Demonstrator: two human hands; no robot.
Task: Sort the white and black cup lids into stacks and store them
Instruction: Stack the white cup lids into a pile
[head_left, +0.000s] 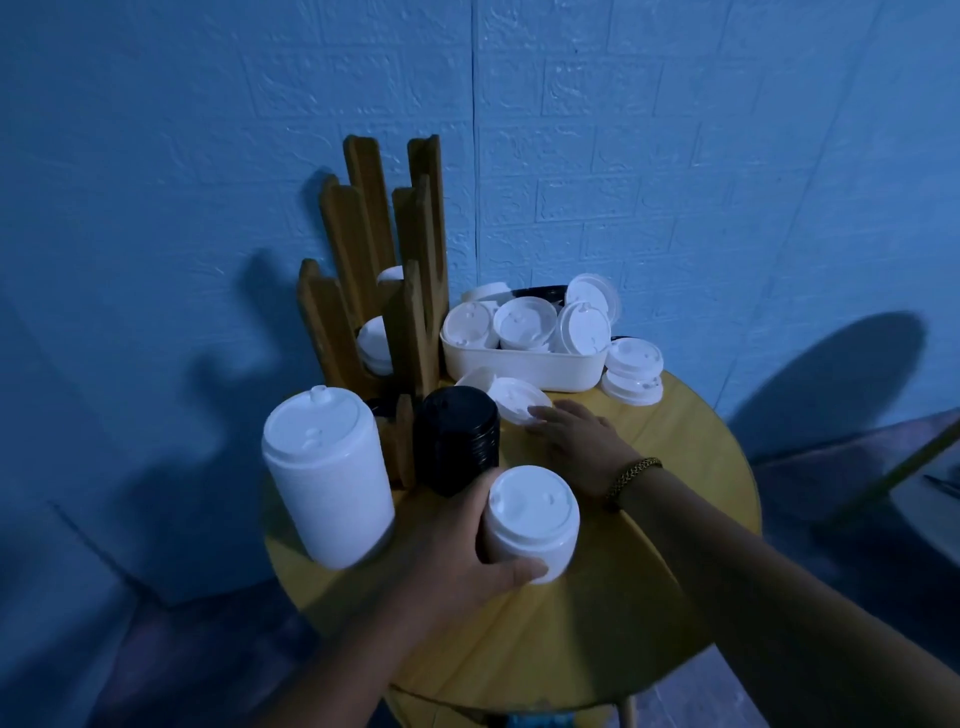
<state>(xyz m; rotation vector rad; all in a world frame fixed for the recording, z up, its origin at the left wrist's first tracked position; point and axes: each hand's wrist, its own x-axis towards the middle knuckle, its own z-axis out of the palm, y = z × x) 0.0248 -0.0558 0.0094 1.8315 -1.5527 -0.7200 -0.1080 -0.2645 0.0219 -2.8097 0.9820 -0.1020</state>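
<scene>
My left hand (462, 556) grips a short stack of white lids (531, 517) that stands on the round yellow table (675, 509). Farther back, my right hand (576, 436) reaches forward, its fingers touching a loose white lid (517, 397) lying on the table. A black lid stack (457, 441) stands just behind my left hand. To the left rises a tall white lid stack (327, 478). A white tub (519, 366) at the back holds several white lids, with black ones behind them.
A wooden slotted holder (379, 270) stands at the back left with white lids inside it. Two white lids (634, 371) lie stacked right of the tub. Blue walls close in behind the table. A dark round shape sits low at the right.
</scene>
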